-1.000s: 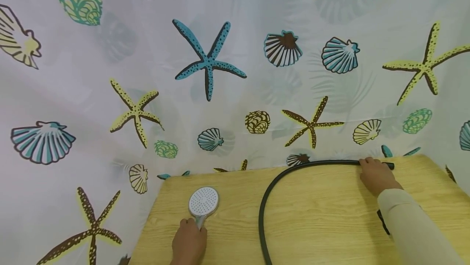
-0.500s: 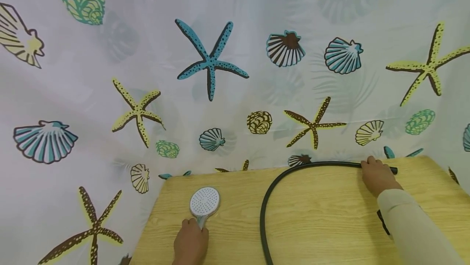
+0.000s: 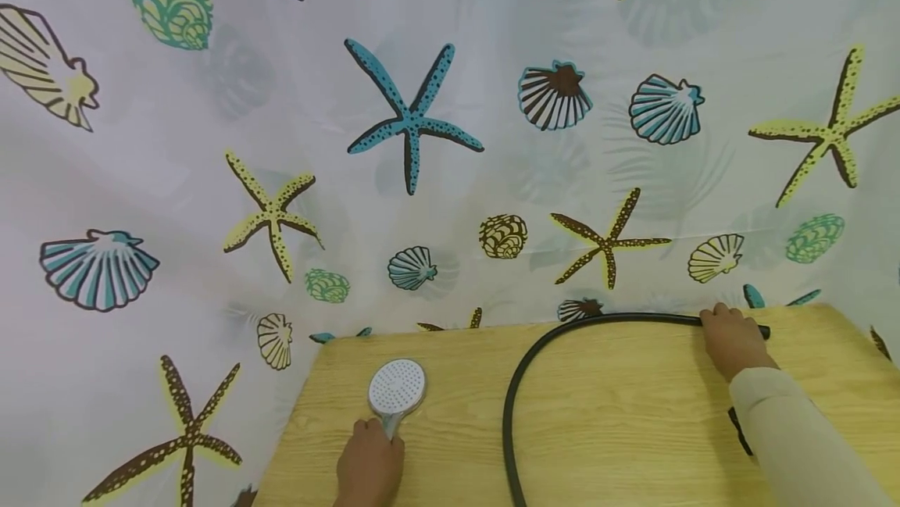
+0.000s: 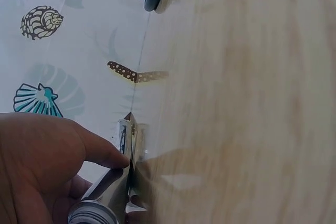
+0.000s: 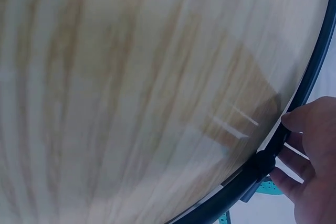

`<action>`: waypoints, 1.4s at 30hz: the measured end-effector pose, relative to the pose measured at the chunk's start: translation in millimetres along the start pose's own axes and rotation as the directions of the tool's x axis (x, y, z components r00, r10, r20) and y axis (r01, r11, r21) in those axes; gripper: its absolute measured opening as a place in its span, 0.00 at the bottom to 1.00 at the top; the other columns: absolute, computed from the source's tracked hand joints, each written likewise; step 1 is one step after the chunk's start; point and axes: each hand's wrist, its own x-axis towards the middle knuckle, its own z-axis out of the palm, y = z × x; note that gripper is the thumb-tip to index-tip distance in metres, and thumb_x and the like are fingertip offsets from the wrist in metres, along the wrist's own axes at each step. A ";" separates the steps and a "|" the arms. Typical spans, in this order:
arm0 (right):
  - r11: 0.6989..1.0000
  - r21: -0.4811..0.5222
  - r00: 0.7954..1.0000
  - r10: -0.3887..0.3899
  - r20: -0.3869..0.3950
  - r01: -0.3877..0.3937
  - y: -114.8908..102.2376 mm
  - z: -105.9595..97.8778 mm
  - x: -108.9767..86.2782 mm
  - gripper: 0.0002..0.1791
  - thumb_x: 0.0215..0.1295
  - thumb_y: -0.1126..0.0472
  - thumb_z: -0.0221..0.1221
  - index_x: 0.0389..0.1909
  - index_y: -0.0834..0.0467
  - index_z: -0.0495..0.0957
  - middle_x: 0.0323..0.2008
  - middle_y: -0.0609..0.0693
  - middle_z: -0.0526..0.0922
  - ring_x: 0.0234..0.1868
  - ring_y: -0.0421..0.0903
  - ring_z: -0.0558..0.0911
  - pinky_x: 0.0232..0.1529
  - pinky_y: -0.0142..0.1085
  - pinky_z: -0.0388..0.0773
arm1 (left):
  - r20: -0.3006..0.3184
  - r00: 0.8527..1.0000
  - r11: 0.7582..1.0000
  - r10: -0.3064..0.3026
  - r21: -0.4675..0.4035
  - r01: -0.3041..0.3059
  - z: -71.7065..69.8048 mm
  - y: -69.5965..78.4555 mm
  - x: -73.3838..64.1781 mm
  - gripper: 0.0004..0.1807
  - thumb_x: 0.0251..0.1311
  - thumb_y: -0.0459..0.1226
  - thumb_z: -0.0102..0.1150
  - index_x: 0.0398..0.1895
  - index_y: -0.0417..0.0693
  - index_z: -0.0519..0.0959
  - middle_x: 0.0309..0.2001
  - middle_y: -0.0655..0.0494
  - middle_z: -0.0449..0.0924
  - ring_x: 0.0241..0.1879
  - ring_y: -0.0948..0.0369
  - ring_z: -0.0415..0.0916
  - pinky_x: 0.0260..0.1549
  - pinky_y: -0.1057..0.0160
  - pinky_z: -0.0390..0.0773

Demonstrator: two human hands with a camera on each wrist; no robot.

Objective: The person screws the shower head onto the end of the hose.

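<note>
My left hand (image 3: 370, 462) grips the handle of a shower head (image 3: 397, 387) at the table's left side. Its round white spray face, dotted with nozzles, is turned up. Close up in the left wrist view, thumb and fingers hold the chrome handle (image 4: 111, 188), whose threaded end points toward the camera. Over at the back right, my right hand (image 3: 734, 341) holds a black hose (image 3: 510, 413) close to its far end, and a short tip sticks out past the fingers. The hose bends in a wide arc toward the front edge, where it leaves the head view.
Both objects are on a light wood-grain table (image 3: 450, 382). A white curtain (image 3: 478, 179) printed with shells and starfish hangs along the back and sides. Beside the right sleeve lies a small black object (image 3: 740, 430), partly covered by the arm.
The head view has shifted slightly, so everything sits a little further right. Both hands keep their holds on the shower head and the hose.
</note>
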 end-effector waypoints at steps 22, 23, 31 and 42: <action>0.999 0.033 0.999 0.031 -0.004 -0.031 -1.8 -8.2 2.8 0.12 0.67 0.71 0.60 0.49 0.71 0.76 0.39 0.70 0.79 0.37 0.66 0.79 0.34 0.60 0.82 | 0.010 1.000 0.996 -0.015 0.087 0.014 -2.7 1.8 4.4 0.27 0.62 0.43 0.59 0.47 0.21 0.76 0.37 0.38 0.75 0.29 0.52 0.76 0.22 0.54 0.83; 0.999 0.033 0.999 0.032 -0.003 -0.032 -2.0 -8.9 2.6 0.12 0.67 0.71 0.60 0.49 0.71 0.76 0.38 0.70 0.79 0.37 0.66 0.79 0.33 0.60 0.82 | 0.012 1.000 0.996 -0.016 0.087 0.015 -2.8 2.0 4.1 0.27 0.62 0.43 0.60 0.47 0.22 0.76 0.36 0.38 0.75 0.29 0.52 0.76 0.21 0.54 0.83; 0.999 0.036 0.999 0.039 -0.014 -0.038 0.1 -6.3 4.3 0.14 0.66 0.71 0.61 0.50 0.70 0.76 0.38 0.69 0.79 0.36 0.65 0.79 0.32 0.60 0.82 | 0.032 0.999 0.997 -0.036 0.072 0.034 -7.3 5.0 2.0 0.28 0.63 0.44 0.60 0.50 0.22 0.76 0.38 0.38 0.75 0.30 0.52 0.77 0.22 0.54 0.84; 0.999 0.034 0.999 0.040 -0.033 -0.038 7.2 4.7 7.3 0.09 0.65 0.70 0.62 0.44 0.70 0.77 0.36 0.67 0.79 0.35 0.64 0.79 0.30 0.59 0.81 | 0.065 0.997 0.998 -0.047 0.044 0.044 -5.0 0.5 3.6 0.29 0.62 0.44 0.60 0.51 0.21 0.76 0.38 0.38 0.75 0.30 0.53 0.76 0.21 0.57 0.82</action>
